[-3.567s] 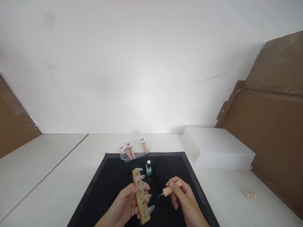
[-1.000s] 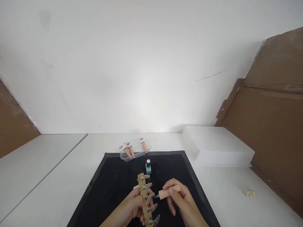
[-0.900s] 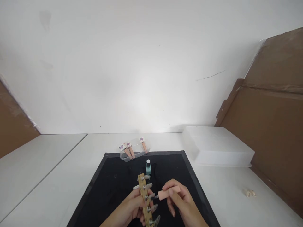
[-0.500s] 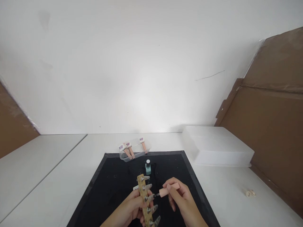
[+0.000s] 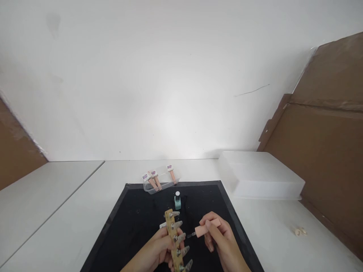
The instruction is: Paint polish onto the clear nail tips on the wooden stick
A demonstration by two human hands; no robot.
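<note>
Clasping the wooden strip (image 5: 174, 247) over the black mat (image 5: 136, 226), my left hand (image 5: 157, 248) has it tilted, its row of clear nail tips (image 5: 180, 237) pointing right. I pinch the pink-handled brush (image 5: 208, 227) in my right hand (image 5: 224, 241), bristles just beside the middle tip. Beyond, I can see a teal bottle (image 5: 177, 203) upright, and farther back a clear tray (image 5: 166, 186) of pink tubes (image 5: 172, 176).

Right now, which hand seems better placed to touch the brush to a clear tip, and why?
Probably the right hand: it grips the pink handle, with the brush pointing toward the nearby clear tips. The left hand is busy holding the wooden strip.
</note>
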